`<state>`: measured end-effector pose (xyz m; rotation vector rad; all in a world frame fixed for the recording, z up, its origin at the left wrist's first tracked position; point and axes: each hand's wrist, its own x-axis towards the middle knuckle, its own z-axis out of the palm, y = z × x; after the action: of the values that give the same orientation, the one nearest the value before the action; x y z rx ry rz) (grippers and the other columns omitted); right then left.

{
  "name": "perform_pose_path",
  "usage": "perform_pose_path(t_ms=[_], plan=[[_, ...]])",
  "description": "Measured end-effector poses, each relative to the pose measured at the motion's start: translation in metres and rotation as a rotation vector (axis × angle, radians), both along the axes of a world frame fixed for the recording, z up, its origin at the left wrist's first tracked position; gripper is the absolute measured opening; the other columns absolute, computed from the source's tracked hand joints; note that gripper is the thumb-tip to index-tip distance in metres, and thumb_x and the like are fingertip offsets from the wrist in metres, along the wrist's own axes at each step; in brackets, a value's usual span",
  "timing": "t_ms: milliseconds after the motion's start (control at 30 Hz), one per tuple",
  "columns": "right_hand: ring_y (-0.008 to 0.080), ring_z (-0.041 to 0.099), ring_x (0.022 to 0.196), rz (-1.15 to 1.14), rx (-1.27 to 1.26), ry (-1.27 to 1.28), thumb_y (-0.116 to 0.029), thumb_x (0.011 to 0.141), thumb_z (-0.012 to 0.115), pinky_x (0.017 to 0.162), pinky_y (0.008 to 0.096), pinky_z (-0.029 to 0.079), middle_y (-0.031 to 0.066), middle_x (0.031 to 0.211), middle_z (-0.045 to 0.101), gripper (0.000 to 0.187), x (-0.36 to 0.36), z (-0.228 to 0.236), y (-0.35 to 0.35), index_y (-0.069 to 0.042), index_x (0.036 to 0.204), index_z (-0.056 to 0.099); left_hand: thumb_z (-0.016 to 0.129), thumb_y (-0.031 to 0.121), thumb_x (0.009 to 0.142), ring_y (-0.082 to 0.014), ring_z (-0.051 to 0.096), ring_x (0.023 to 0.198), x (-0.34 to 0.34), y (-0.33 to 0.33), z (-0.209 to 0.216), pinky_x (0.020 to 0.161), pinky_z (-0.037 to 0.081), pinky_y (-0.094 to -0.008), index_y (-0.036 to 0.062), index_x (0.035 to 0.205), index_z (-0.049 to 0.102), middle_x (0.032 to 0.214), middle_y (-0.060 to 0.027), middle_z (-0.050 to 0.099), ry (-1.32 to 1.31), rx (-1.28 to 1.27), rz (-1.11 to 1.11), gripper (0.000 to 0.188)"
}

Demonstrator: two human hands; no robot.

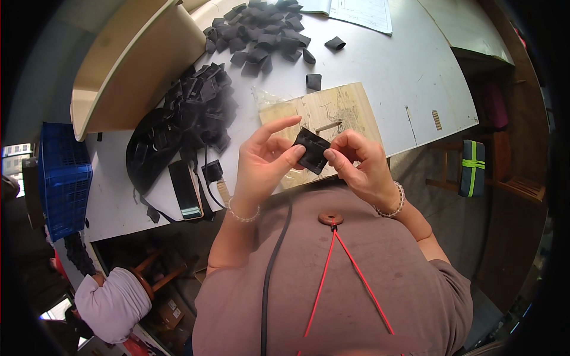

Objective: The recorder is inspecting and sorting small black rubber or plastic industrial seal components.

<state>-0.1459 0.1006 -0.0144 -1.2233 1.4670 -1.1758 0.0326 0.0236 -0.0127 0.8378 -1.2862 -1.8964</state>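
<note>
Between my two hands is a small black fabric piece (312, 152), roughly square and tilted. My left hand (270, 155) pinches its left edge between thumb and fingers, with the index finger stretched out above. On the other side, my right hand (361, 163) grips the right edge with thumb and fingertips. The piece is held above a worn wooden board (362, 115) at the table's near edge. A short thin peg (328, 126) shows on the board just beyond the piece. One more small black folded piece (313, 82) lies at the board's far edge.
Loose black fabric loops (261, 35) are heaped at the far side. Left of my hands lies a darker pile of black pieces (202, 98), near a phone-like slab (185, 188). A beige curved panel (139, 68) and blue crate (64, 178) stand left. Another person (113, 302) sits lower left.
</note>
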Motion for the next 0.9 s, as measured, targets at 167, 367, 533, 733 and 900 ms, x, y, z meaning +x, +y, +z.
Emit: perform_pose_path(t_ms=[167, 367, 533, 733, 900], plan=[[0.0108, 0.05, 0.054, -0.099, -0.532, 0.414, -0.025, 0.061, 0.085, 0.044, 0.0227, 0.039, 0.0043, 0.074, 0.055, 0.038, 0.006, -0.001, 0.002, -0.005, 0.077, 0.057, 0.067, -0.001, 0.08, -0.0031, 0.055, 0.062, -0.007, 0.011, -0.007, 0.055, 0.044, -0.0148, -0.0005, 0.113, 0.059, 0.072, -0.0009, 0.062, -0.172, -0.161, 0.137, 0.034], [0.0103, 0.054, 0.051, -0.042, -0.253, 0.33, -0.014, 0.066, 0.08, 0.046, 0.0228, 0.044, 0.0043, 0.075, 0.061, 0.024, 0.013, -0.01, 0.002, -0.003, 0.079, 0.062, 0.068, -0.001, 0.08, -0.0043, 0.057, 0.065, -0.015, 0.022, -0.016, 0.057, 0.046, -0.0164, -0.002, 0.102, 0.065, 0.079, -0.0032, 0.065, -0.165, -0.203, 0.212, 0.023], [0.0102, 0.054, 0.051, -0.105, -0.284, 0.313, -0.002, 0.07, 0.072, 0.046, 0.0221, 0.043, 0.0046, 0.075, 0.061, 0.012, 0.015, -0.016, 0.002, -0.003, 0.079, 0.064, 0.069, -0.002, 0.079, -0.007, 0.061, 0.077, -0.008, 0.018, -0.01, 0.069, 0.049, -0.0179, -0.0028, 0.107, 0.064, 0.087, -0.0051, 0.067, -0.184, -0.18, 0.033, 0.028], [0.0053, 0.049, 0.051, -0.094, -0.303, 0.193, -0.001, 0.074, 0.068, 0.043, 0.0193, 0.04, 0.0033, 0.073, 0.059, 0.007, 0.017, -0.029, 0.001, 0.0, 0.081, 0.066, 0.064, -0.005, 0.08, -0.0056, 0.061, 0.077, -0.009, 0.016, -0.013, 0.069, 0.048, -0.0173, -0.0022, 0.106, 0.063, 0.084, -0.0027, 0.066, -0.3, -0.22, 0.071, 0.026], [0.0008, 0.041, 0.054, 0.086, 0.175, -0.662, -0.002, 0.082, 0.065, 0.045, 0.0173, 0.033, -0.0043, 0.071, 0.052, 0.007, 0.009, -0.038, -0.001, 0.0, 0.088, 0.064, 0.057, -0.007, 0.08, -0.0079, 0.061, 0.078, -0.014, 0.015, -0.018, 0.068, 0.049, -0.0188, -0.002, 0.1, 0.062, 0.091, -0.0042, 0.064, -0.365, -0.149, 0.007, 0.021]])
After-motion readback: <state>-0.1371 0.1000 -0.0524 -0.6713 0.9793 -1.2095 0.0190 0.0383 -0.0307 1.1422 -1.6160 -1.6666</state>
